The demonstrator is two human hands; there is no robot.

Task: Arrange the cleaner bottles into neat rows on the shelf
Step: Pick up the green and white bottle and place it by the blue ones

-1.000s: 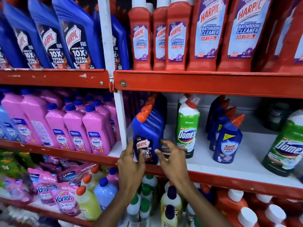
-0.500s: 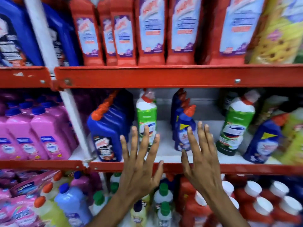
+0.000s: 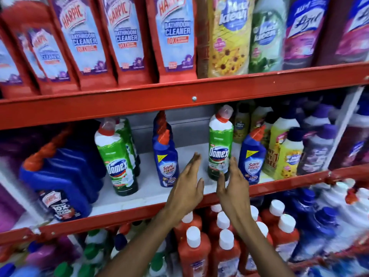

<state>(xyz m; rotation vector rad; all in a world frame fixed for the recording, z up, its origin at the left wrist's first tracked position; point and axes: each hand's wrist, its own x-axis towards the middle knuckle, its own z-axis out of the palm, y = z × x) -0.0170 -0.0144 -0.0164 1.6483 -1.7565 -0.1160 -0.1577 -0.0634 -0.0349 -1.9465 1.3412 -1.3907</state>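
Observation:
On the white middle shelf (image 3: pixel 147 193) a green Domex bottle (image 3: pixel 220 142) stands upright, alone, right of centre. My left hand (image 3: pixel 187 184) is open just to its left, fingers straight, not touching it. My right hand (image 3: pixel 232 183) is open at its lower right, thumb in front of the bottle's base. A blue Sani Fresh bottle (image 3: pixel 251 156) stands just right of the Domex. Another Sani Fresh row (image 3: pixel 164 154) and a Domex row (image 3: pixel 117 158) stand to the left, then a row of blue Harpic bottles (image 3: pixel 60 176).
Yellow and purple Maxkleen bottles (image 3: pixel 287 152) crowd the shelf's right end. Red Harpic bathroom cleaner bottles (image 3: pixel 123 37) fill the shelf above. Red white-capped bottles (image 3: pixel 225 254) stand on the shelf below my wrists. Red shelf rail (image 3: pixel 139 104) overhangs the middle shelf.
The view has swung right along the shelf. Both hands left the blue Harpic bottle and moved right, now flanking the lone green Domex bottle with palms turned inward.

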